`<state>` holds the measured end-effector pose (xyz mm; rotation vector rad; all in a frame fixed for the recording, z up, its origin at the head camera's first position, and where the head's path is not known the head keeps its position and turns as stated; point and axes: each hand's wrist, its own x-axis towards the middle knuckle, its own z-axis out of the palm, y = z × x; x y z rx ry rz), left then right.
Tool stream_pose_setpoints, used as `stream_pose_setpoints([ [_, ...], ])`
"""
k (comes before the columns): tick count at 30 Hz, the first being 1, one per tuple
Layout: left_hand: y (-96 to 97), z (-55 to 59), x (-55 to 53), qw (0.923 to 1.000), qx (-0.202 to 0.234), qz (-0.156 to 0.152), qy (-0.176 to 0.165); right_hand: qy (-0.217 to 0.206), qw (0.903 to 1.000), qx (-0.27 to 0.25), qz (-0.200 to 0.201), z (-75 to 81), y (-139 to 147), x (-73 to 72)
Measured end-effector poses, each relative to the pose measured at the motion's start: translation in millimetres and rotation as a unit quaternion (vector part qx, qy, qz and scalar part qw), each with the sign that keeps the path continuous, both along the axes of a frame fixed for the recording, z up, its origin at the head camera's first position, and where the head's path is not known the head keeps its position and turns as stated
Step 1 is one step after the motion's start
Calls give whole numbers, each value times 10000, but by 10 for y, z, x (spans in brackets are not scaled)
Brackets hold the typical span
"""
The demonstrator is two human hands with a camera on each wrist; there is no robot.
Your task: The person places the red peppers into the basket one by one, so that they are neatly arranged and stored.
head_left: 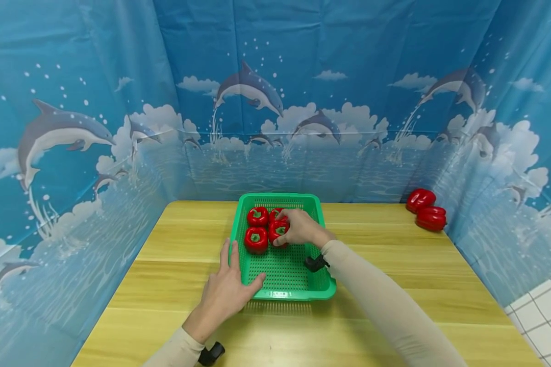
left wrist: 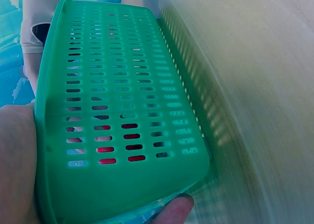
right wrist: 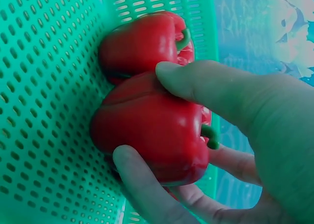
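Note:
My right hand (head_left: 301,228) reaches into a green plastic basket (head_left: 283,294) and grips a red bell pepper (right wrist: 147,128) with a green stem. In the right wrist view, its thumb lies across the upper side and the fingers curl below. Another red bell pepper (right wrist: 140,46) sits against the held one. Several peppers in all are grouped toward the back left of the basket, stems up in the head view. The front left corner of the basket lies between the spread thumb and straight fingers of my left hand (head_left: 225,293), which touches its rim.
The basket stands on a light wooden table (head_left: 174,285). Two more red bell peppers (head_left: 430,218) lie touching each other at the far right of the table. A blue curtain (head_left: 275,168) printed with dolphins hangs behind the table and along both sides.

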<state>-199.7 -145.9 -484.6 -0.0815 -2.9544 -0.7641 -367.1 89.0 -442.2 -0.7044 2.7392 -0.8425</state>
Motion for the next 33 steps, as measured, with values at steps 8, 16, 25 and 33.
stream_pose_setpoints([
  [8, -5, 1, -27, 10000, 24, 36, -9, -268, 9996, 122, -38, -34, -37, 15],
  [16, -32, -25, -8, 9999, 93, 57, -45, -196, 9996, 214, -10, -47, -27, 44],
  [25, -57, -5, -11, 9996, 211, 117, -127, 163, 9988, -447, 131, 190, 282, 33],
  [33, 1, -33, -1, 9997, 180, 115, -111, 1126, 9887, -879, -448, 161, 1085, -79],
])
